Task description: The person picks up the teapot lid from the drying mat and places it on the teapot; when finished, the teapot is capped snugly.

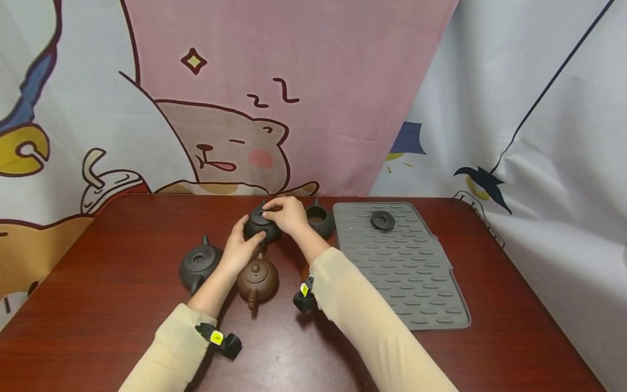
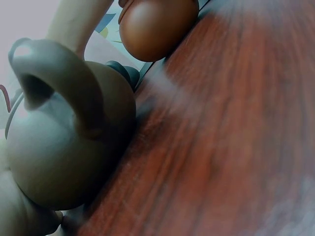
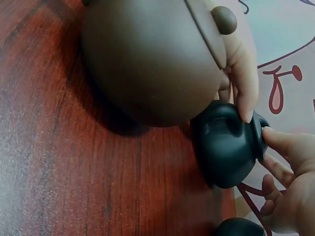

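Observation:
A black teapot (image 1: 263, 231) stands near the back of the table with a flat lid on top. My left hand (image 1: 237, 251) holds its body from the left, fingers on the far side and thumb on the near side. My right hand (image 1: 290, 216) pinches the lid (image 3: 258, 135) at its rim, as the right wrist view shows. Just in front, a brown teapot (image 1: 258, 279) with a round knob stands lidded; its handle (image 2: 74, 73) looms in the left wrist view. Left of my left forearm is another lidded black teapot (image 1: 200, 265).
A lidless dark pot (image 1: 320, 220) stands right of my right hand. The grey ridged mat (image 1: 416, 272) carries a loose black lid (image 1: 382, 220). An orange-brown pot (image 2: 157, 29) is mostly hidden by my right arm in the head view. A printed cloth (image 1: 343, 109) hangs behind the table.

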Demonstrator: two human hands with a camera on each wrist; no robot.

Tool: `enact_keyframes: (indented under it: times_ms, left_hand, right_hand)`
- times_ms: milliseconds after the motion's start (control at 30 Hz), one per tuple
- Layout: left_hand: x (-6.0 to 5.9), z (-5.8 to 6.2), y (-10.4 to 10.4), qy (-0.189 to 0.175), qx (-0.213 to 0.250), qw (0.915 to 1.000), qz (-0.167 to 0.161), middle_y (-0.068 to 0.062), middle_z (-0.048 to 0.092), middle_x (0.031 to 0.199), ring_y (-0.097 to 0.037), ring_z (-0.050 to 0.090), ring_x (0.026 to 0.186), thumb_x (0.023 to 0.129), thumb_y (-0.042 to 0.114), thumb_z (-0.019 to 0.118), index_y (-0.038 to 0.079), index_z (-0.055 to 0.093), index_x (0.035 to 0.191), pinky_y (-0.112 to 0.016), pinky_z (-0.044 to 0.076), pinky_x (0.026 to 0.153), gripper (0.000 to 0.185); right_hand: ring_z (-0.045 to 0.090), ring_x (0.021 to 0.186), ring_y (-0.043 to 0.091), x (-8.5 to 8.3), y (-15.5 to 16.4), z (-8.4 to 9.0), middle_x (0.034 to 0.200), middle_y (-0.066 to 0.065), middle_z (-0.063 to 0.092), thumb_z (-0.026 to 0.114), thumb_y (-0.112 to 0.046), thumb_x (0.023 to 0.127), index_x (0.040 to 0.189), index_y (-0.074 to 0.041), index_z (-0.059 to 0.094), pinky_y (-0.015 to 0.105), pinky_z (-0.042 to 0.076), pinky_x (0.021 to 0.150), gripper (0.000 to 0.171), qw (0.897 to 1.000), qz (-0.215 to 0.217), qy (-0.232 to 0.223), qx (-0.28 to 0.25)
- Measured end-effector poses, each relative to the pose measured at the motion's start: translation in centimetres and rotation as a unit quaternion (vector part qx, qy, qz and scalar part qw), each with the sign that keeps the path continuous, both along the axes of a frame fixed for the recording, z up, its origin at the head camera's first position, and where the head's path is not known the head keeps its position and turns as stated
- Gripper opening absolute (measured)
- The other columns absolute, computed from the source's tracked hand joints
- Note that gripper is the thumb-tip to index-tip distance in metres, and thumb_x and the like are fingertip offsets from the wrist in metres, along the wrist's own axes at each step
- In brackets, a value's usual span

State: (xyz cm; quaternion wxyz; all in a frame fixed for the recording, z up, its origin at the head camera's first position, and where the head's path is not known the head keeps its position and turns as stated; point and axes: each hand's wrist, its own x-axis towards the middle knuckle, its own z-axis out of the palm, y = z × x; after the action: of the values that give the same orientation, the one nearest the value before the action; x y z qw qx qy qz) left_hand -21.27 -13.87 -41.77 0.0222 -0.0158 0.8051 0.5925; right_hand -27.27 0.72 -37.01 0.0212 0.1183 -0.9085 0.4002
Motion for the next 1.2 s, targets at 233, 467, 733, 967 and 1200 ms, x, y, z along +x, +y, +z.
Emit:
enact_keyframes:
  times_ms: [233,467,733,967,1200]
  left_hand:
    - [0.1,0.1,0.0,0.002,0.004,1.0000,-0.001,-0.018,0.012,0.156,-0.033,0.022,0.139,0.096,0.026,0.058,0.004,0.013,0.153,-0.047,0.026,0.108,0.076]
    - [0.2,0.2,0.1,0.000,0.006,1.0000,0.001,-0.018,0.013,0.156,-0.034,0.025,0.138,0.096,0.025,0.058,0.005,0.012,0.153,-0.047,0.031,0.106,0.076]
    - [0.2,0.3,0.1,0.005,0.005,1.0000,0.004,-0.019,0.015,0.155,-0.034,0.024,0.138,0.095,0.024,0.058,0.003,0.013,0.153,-0.047,0.030,0.106,0.076]
    - [0.2,0.2,0.1,0.011,-0.004,0.9999,0.010,-0.019,0.017,0.155,-0.034,0.024,0.138,0.095,0.024,0.059,0.002,0.016,0.152,-0.047,0.026,0.108,0.075]
    - [0.3,0.3,0.2,0.009,0.004,0.9999,0.010,-0.019,0.016,0.155,-0.034,0.025,0.138,0.094,0.024,0.059,0.002,0.016,0.152,-0.047,0.029,0.107,0.076]
  right_hand:
    - [0.059,0.106,0.021,0.0,0.0,-0.4,0.114,-0.001,0.067,0.074,-0.027,0.085,0.101,-0.020,0.076,0.035,0.045,0.091,0.017,1.000,-0.004,-0.009,0.013]
    - [0.059,0.105,0.021,0.2,0.1,-0.2,0.113,-0.001,0.067,0.074,-0.026,0.086,0.103,-0.021,0.076,0.036,0.045,0.090,0.018,1.000,-0.003,-0.011,0.020]
    - [0.058,0.109,0.020,0.3,0.7,0.7,0.109,-0.001,0.069,0.074,-0.023,0.086,0.104,-0.018,0.076,0.035,0.045,0.091,0.019,1.000,0.005,0.010,-0.013]
    - [0.056,0.113,0.020,0.8,1.8,1.8,0.110,0.000,0.068,0.075,-0.022,0.085,0.104,-0.016,0.076,0.037,0.043,0.094,0.020,0.998,0.006,0.016,-0.058]
    - [0.059,0.103,0.018,1.9,3.7,2.4,0.107,0.000,0.069,0.076,-0.019,0.084,0.102,-0.013,0.076,0.035,0.046,0.087,0.019,0.995,0.013,0.046,-0.090]
